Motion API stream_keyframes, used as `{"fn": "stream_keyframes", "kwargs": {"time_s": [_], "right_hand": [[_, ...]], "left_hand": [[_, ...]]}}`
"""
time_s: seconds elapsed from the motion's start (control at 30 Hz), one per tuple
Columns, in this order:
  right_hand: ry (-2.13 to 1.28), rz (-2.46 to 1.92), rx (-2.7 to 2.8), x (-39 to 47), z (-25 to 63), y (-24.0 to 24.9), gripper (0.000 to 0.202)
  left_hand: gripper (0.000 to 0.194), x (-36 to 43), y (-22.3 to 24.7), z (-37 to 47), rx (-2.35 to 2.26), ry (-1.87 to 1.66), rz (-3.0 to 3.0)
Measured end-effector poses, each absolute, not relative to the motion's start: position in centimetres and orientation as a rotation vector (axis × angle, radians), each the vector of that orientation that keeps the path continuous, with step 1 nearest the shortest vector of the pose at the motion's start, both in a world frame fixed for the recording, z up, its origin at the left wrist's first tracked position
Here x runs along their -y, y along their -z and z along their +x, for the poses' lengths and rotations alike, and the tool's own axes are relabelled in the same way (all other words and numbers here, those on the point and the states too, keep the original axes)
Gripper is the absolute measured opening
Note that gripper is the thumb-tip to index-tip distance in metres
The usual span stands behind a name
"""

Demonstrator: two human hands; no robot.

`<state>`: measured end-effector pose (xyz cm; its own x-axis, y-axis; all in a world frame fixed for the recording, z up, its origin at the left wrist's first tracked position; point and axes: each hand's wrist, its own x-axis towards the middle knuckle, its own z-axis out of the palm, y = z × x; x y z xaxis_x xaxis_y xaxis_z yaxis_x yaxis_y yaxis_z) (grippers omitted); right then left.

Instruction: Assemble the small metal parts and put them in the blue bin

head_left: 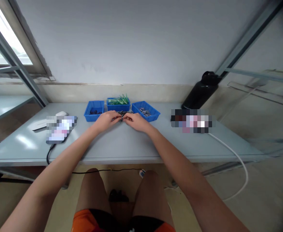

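At the far middle of the grey table (122, 141), head view, I log one item in hand: a small dark part (121, 118), pinched between both sets of fingertips, too small for me to read its shape or long axis. It lies dead centre between the hands, touching both, so neither is nearer. The left hand (107, 120) comes in from the left, fingers curled narrow onto the part; the right hand (134, 121) mirrors it from the right, likewise closed down on the same piece. Just behind the fingertips I note a loose heap of small dark pieces (123, 113) on the table top. Beyond that, three blue trays in a row: left tray (93, 111) with dark bits, middle tray (118, 103) with green pieces, right tray (145, 111) with metallic parts. A black bottle (201, 91) stands well apart to the right.
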<state>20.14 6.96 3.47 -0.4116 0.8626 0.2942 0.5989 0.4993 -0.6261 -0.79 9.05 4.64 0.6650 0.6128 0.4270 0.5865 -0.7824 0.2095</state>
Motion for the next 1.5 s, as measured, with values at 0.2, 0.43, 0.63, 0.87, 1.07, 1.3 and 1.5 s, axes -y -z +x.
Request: {"fn": "stream_keyframes", "kwargs": {"time_s": [0.2,0.43,0.63,0.87,1.07,1.3,1.5], "right_hand": [[-0.578,-1.201,2.136,-6.84,20.07,-3.63,0.018],[-0.517,-1.192,2.116,-7.03,20.22,-3.53,0.019],[-0.478,-1.232,2.094,-6.95,20.16,-3.72,0.020],[-0.502,-1.192,2.094,-7.14,20.25,-3.45,0.021],[-0.549,-1.139,2.136,-6.99,19.93,-3.26,0.020],[-0.543,-1.150,2.133,-6.89,19.81,-3.34,0.024],[-0.539,-1.162,2.062,-6.95,19.91,-3.51,0.027]], "left_hand": [[0.024,-8.97,-4.58,-0.86,-1.004,-0.817,2.819],[0.024,-9.09,-4.53,-0.89,-1.110,-0.778,2.824],[0.025,-9.12,-4.50,-0.83,-1.170,-0.739,2.797],[0.023,-9.22,-4.38,-0.90,-1.020,-0.877,2.787],[0.022,-9.01,-4.24,-0.62,-0.786,-0.982,2.794],[0.017,-8.44,-4.47,-0.34,-0.825,-1.016,2.661],[0.016,-8.74,-4.26,-0.52,-0.941,-1.010,2.716]]}}
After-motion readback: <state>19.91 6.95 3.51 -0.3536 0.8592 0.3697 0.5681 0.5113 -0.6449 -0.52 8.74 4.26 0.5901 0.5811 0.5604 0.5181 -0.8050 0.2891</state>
